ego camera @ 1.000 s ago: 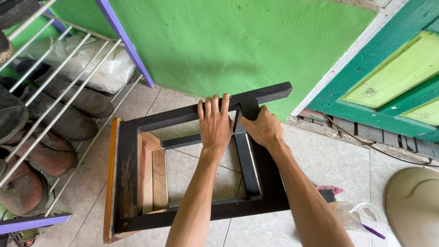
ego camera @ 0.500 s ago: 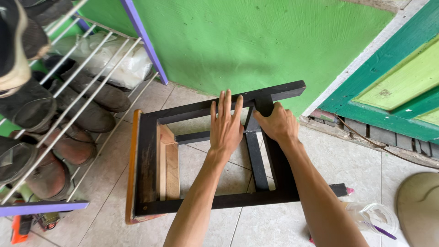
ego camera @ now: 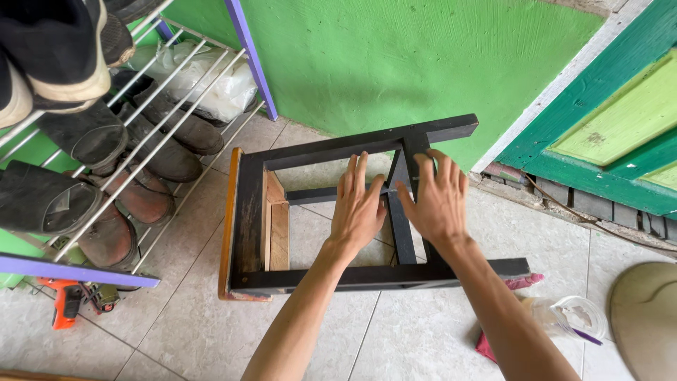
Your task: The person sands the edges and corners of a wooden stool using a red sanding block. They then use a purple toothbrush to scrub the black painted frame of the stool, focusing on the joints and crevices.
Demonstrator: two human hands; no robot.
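Your left hand (ego camera: 357,208) is open, fingers spread and straight, hovering over the stool (ego camera: 248,212); its fingertips reach toward the upper black rail, and you cannot tell whether they touch it. Your right hand (ego camera: 438,201) is open too, palm down and fingers fanned over the black upright where it meets that rail. Neither hand has hold of anything.

The stool lies on its side on the tiled floor (ego camera: 176,324), near the floor's far edge along the green wall (ego camera: 395,63). Its seat stands on edge at the left, an orange-brown rim facing the shoe rack (ego camera: 106,176). The black legs run right toward the green door (ego camera: 606,134).

The rack fills the floor's left side, its white bars and purple frame holding dark boots and shoes, with a white plastic bag (ego camera: 211,81) at its far end. An orange tool (ego camera: 67,303) lies on the floor under the rack's near corner. At the floor's right, just past the stool's near leg, lie a pink rag (ego camera: 518,282) and a clear plastic cup (ego camera: 568,321).
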